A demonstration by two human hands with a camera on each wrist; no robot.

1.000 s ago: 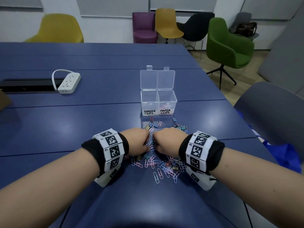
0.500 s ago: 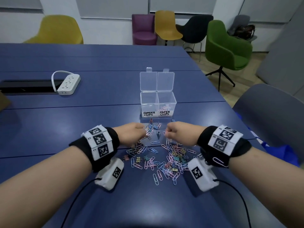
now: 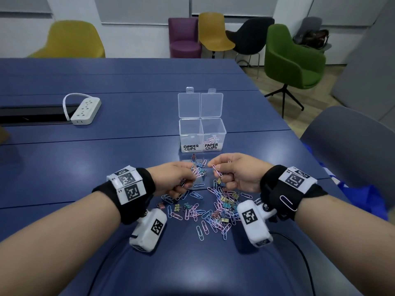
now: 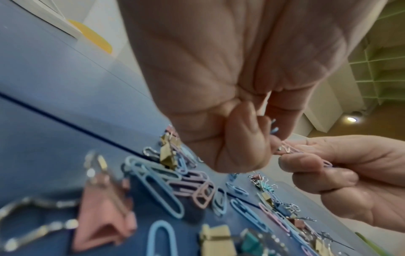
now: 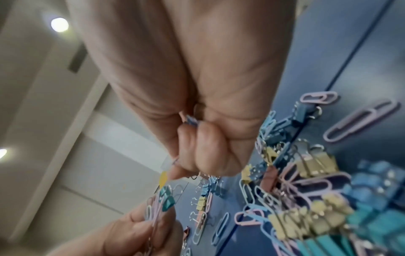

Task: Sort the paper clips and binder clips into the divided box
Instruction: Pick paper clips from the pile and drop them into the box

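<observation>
1. The left hand (image 3: 174, 178) has its fingers curled around a small bunch of paper clips (image 3: 197, 173), pink and blue. It holds them just above the pile, probably to carry several at one time.
2. The right hand (image 3: 237, 175) pinches a pink paper clip (image 3: 217, 170) between thumb and fingers; the other fingers are curled, and the right wrist view shows more clips inside the fist.
3. The loose pile (image 3: 213, 210) of paper clips and binder clips lies on the desk (image 3: 85, 167) between the two wrists, near the front edge, so both hands reach it easily.
4. The divided box (image 3: 202, 133) stands behind the pile, toward the far edge, with its lids open. Some paper clips already lie in the right compartment, labelled PAPER CLIPS; the BINDER CLIPS compartment looks empty.
5. I judge that most of the sorting is still to do.
</observation>
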